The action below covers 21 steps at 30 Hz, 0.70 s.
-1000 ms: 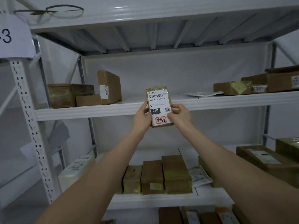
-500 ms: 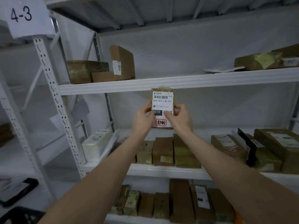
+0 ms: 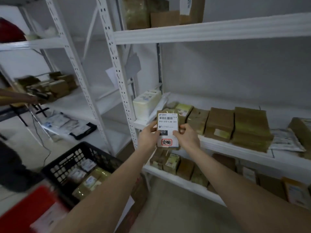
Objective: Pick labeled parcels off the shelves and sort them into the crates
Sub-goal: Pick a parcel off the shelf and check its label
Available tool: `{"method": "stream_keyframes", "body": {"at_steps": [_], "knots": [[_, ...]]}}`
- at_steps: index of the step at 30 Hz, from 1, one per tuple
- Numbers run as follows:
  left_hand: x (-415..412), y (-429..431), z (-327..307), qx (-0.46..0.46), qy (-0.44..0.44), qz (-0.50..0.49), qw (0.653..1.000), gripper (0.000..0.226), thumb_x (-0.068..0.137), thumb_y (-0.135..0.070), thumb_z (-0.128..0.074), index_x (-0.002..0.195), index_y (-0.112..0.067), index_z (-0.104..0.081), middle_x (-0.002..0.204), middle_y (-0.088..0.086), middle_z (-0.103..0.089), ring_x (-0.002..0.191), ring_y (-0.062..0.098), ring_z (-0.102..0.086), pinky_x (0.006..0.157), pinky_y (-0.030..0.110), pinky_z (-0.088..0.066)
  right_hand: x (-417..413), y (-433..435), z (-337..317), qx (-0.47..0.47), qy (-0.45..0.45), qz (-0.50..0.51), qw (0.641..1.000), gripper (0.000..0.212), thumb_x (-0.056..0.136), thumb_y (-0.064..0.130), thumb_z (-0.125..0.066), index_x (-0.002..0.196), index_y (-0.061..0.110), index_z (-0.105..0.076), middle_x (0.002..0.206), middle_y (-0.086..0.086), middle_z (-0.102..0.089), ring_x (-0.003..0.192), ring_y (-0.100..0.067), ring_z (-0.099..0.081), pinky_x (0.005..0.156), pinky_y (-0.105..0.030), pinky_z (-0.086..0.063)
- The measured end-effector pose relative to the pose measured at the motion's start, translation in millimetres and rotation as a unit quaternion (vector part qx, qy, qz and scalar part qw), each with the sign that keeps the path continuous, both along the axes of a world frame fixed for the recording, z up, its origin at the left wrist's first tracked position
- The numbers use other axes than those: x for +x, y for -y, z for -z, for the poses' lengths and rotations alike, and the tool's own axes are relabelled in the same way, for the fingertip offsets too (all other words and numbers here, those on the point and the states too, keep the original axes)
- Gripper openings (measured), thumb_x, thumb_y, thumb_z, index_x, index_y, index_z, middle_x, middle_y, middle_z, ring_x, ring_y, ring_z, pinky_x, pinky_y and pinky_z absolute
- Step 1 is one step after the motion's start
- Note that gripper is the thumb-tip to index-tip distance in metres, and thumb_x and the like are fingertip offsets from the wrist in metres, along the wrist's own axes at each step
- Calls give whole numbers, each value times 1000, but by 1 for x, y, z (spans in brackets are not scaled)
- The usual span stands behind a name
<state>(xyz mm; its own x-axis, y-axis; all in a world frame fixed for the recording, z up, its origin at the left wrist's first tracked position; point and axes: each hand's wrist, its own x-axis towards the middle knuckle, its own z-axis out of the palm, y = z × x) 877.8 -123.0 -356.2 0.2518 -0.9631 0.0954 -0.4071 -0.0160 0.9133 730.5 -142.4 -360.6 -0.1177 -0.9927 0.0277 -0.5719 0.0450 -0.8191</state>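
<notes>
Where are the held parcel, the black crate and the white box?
held parcel [image 3: 167,122]: head view, on its white label.
black crate [image 3: 70,158]: head view, on its far wall.
white box [image 3: 143,108]: head view, on its front face.

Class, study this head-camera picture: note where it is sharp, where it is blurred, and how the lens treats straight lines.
Head view: sharpest on the parcel, held between the left hand and right hand, its label code readable; motion blur smears the red crate and the far-left parcels; the wide lens makes the shelf upright lean; lighting dim and even, without glare.
</notes>
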Motion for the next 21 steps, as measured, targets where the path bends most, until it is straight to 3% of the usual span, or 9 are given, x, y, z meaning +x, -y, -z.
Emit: {"method": "stream_keyframes", "body": {"at_steps": [5,10,16,18,21], "knots": [[81,-13,47,66,-16,-38,997,40,92,-22,-58,131,-30,-56,116,3,-69,101,19,-67,87,45,-55,77,1,42,41,7,-57,998,21,88,34,-63,103,26,-51,103,4,-66,64,-1,-52,50,-20,-34],[166,-31,82,109,-1,-95,990,35,90,-20,-56,123,-31,-63,109,-6,-72,95,14,-68,83,40,-57,161,-4,85,96,4,-109,989,21,86,35,-65,96,28,-48,98,6,-65,78,-14,-64,65,-32,-51],[250,-56,122,147,-63,-157,975,33,88,-14,-59,118,-25,-65,104,-2,-73,87,16,-70,75,45,-59,259,-7,128,146,4,-171,974,32,80,30,-75,94,31,-46,88,14,-58,58,7,-53,45,-15,-39],[277,-64,133,159,-100,-178,966,32,88,-13,-60,117,-24,-65,105,-2,-73,89,19,-70,77,46,-58,289,-5,140,165,-9,-196,967,34,79,28,-76,98,30,-47,89,13,-59,62,6,-55,49,-18,-43],[318,-76,147,178,-75,-209,959,32,90,-20,-61,120,-29,-63,105,-7,-71,84,10,-68,74,40,-60,333,-6,157,190,-17,-220,957,41,78,27,-75,113,25,-54,96,6,-66,74,-9,-64,69,-34,-56]]}}
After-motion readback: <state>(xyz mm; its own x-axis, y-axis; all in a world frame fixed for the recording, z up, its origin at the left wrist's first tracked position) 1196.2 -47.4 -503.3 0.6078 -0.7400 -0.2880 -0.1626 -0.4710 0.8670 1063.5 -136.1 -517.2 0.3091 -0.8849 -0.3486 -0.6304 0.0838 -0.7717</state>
